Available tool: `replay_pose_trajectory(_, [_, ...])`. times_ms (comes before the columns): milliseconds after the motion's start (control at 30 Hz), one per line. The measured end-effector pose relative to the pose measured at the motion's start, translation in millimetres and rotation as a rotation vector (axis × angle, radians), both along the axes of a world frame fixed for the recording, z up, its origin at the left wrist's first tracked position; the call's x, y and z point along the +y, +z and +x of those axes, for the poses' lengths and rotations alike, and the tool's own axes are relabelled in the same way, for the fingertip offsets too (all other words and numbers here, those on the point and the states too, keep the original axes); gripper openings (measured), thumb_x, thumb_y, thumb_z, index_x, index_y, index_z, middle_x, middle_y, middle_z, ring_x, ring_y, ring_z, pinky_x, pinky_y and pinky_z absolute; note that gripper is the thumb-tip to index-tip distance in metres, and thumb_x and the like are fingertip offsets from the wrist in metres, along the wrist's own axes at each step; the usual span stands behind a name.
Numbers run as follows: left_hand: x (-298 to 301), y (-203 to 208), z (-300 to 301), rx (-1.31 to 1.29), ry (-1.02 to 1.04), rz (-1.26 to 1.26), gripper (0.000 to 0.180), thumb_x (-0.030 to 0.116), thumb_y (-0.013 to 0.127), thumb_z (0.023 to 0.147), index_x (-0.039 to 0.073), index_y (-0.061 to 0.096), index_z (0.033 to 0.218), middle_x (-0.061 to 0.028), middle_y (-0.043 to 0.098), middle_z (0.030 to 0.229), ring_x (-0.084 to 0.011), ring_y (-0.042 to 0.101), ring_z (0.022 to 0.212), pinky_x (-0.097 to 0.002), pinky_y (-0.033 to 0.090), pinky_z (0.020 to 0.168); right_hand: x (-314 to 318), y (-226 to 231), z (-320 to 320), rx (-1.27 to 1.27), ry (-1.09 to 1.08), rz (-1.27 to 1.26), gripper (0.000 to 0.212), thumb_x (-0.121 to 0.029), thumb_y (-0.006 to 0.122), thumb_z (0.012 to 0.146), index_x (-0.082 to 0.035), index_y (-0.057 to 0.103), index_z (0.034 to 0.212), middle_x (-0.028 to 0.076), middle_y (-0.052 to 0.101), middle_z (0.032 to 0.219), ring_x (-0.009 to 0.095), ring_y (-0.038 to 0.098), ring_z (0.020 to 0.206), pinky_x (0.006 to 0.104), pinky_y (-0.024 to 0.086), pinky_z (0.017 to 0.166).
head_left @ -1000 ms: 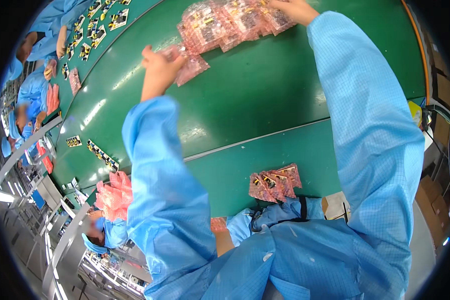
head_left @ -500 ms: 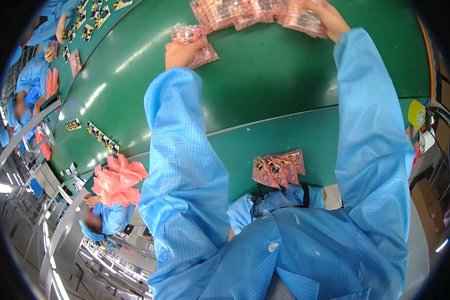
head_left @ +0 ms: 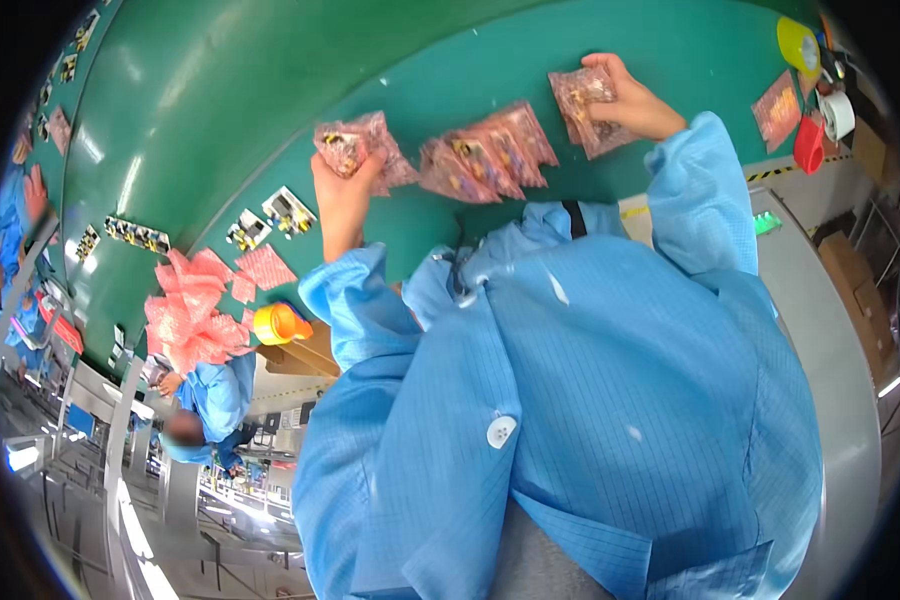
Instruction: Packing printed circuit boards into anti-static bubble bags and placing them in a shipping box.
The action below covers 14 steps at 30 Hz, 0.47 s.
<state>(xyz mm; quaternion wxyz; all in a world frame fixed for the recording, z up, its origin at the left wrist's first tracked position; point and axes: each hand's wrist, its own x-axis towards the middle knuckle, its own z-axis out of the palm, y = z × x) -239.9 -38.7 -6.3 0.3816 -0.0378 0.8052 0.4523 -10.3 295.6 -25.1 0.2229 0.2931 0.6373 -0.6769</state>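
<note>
My left hand [head_left: 345, 200] is closed round a pink bubble-wrap packet [head_left: 348, 143]. More bubble wrap sticks out beside its fingers, perhaps from a second packet. My right hand [head_left: 632, 108] grips another bubble-wrap packet [head_left: 577, 105] by its right side, thumb across the front. Between the hands, a row of overlapping packets [head_left: 490, 155] leans on the green table, close to my body. Circuit-board parts show dimly through their wrap.
Two bare circuit boards [head_left: 270, 220] lie left of my left hand, near a heap of pink bubble bags [head_left: 195, 310] and an orange tape roll [head_left: 281, 324]. At right are a packet [head_left: 776, 110], yellow tape [head_left: 798, 47] and a red tape dispenser [head_left: 809, 146]. A co-worker [head_left: 215, 395] sits at left.
Both hands have come back from the far part of the table to either side of the near row. The view has shifted, and the far row of packets is out of sight.
</note>
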Motion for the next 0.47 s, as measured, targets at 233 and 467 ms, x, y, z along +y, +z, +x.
replay_pose_trajectory(233, [-34.1, 0.6, 92.5, -0.095, 0.102, -0.093, 0.050, 0.011, 0.078, 0.073, -0.003, 0.047, 0.109, -0.0096, 0.060, 0.099, -0.0160, 0.060, 0.087, -0.0302, 0.052, 0.073, -31.3, -23.4, 63.9, -0.029, -0.332, 0.536, 0.071, -0.025, 0.075, 0.072, 0.005, 0.044, 0.128, 0.024, 0.049, 0.123, 0.032, 0.051, 0.115, 0.0365, 0.042, 0.098])
replay_pose_trajectory(467, [-27.7, -37.4, 121.9, -0.090, 0.222, 0.204, 0.049, 0.016, 0.076, 0.075, 0.000, 0.051, 0.114, -0.0112, 0.062, 0.105, -0.0203, 0.058, 0.098, -0.0333, 0.045, 0.088, -50.8, -26.4, 63.2, -0.158, -0.151, 0.791, 0.076, -0.033, 0.073, 0.073, -0.004, 0.042, 0.136, 0.020, 0.043, 0.138, 0.036, 0.040, 0.127, 0.0382, 0.034, 0.107])
